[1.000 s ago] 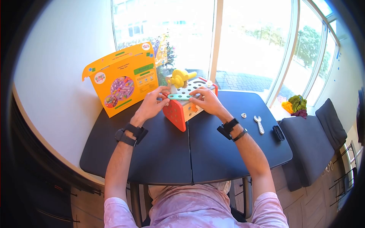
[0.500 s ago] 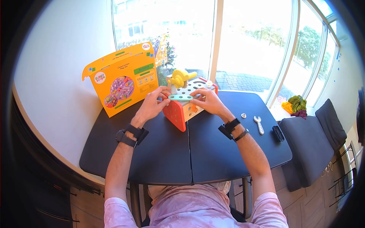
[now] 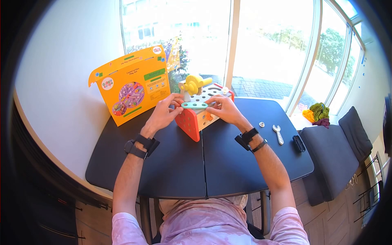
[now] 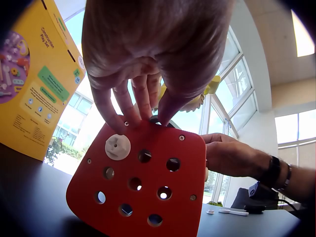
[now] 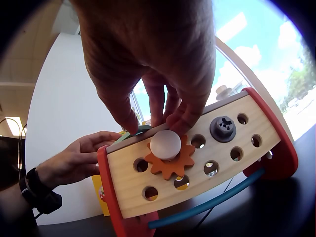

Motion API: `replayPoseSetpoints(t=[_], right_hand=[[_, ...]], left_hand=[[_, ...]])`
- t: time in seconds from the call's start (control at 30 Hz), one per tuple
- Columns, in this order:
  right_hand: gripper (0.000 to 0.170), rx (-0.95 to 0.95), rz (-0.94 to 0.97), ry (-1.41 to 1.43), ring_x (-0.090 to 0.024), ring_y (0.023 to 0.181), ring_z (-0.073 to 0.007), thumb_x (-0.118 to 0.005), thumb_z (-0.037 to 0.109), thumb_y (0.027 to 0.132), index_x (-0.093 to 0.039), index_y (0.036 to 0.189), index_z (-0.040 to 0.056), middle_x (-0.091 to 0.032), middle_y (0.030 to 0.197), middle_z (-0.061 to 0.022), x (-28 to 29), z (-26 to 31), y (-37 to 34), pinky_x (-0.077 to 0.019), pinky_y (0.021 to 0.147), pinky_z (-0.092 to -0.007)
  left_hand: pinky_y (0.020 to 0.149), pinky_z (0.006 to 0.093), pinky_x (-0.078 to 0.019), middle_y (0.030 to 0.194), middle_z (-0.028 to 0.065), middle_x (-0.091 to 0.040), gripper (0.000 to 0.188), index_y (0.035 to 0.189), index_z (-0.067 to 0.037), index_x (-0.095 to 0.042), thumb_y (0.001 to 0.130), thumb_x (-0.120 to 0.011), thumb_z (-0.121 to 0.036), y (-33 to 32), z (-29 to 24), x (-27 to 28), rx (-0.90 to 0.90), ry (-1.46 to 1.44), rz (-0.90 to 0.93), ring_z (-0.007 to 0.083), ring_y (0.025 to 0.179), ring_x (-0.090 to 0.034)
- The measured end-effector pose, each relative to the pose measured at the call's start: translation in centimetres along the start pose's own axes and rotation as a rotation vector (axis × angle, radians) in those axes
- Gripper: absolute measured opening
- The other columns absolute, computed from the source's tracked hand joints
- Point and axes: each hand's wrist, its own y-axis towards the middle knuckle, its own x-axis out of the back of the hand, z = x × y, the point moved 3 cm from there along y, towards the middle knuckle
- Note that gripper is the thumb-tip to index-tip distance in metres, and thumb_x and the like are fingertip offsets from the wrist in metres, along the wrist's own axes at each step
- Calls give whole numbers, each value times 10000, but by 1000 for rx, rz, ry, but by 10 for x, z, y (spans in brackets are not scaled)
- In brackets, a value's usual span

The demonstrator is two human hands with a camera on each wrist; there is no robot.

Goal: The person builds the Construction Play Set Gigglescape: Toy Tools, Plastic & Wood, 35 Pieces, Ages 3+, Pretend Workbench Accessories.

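Observation:
A teal strip with holes (image 3: 194, 105) lies along the top edge of a toy workbench, above its red end panel (image 3: 188, 124). My left hand (image 3: 163, 112) pinches the strip's left end, while the right hand (image 3: 225, 109) pinches the other end. In the right wrist view, an orange gear (image 5: 170, 169) sits on the wooden side with a white round-headed peg (image 5: 165, 144) through it, and a grey screw (image 5: 223, 129) stands beside them. A white nut (image 4: 117, 147) shows on the red panel. Behind the strip rises a yellow toy piece (image 3: 194, 85) on the bench top.
A yellow cardboard box (image 3: 136, 87) stands at the table's back left. On the right of the dark table (image 3: 245, 171) lie a small white part (image 3: 261, 124), a white toy wrench (image 3: 278, 134) and a black object (image 3: 299, 143). Windows rise behind the table.
The teal strip and both hands have shifted very slightly to the right. Both hands keep their hold on its ends.

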Motion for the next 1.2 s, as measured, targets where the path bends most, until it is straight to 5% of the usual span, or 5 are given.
replayPoseSetpoints(t=[0.63, 0.93, 1.2], right_hand=[[341, -16, 0, -38, -667, 836, -71, -815, 190, 970, -800, 1239, -18, -714, 1113, -50, 2, 3, 0, -545, 745, -256], [329, -15, -7, 8, -636, 828, -55, -808, 198, 979, -808, 1243, 3, -747, 988, -15, 2, 4, -1, -519, 722, -252], [377, -98, -134, 188, -722, 915, -121, -806, 192, 992, -771, 1311, -7, -793, 1140, -80, 25, 4, -7, -590, 830, -283]], left_hand=[[888, 358, -583, 1160, 86, -783, 431, 1416, -43, -645, 1001, -754, -80, 3, 5, -2, -16, -8, 0, 189, 1040, -723], [902, 354, -594, 1190, 86, -776, 462, 1424, -49, -649, 986, -786, -92, 0, -4, 0, -2, 16, 4, 190, 1058, -726], [932, 357, -617, 1267, 108, -746, 519, 1441, -70, -654, 957, -833, -128, -8, 3, 8, 4, -39, -17, 202, 1111, -724]])
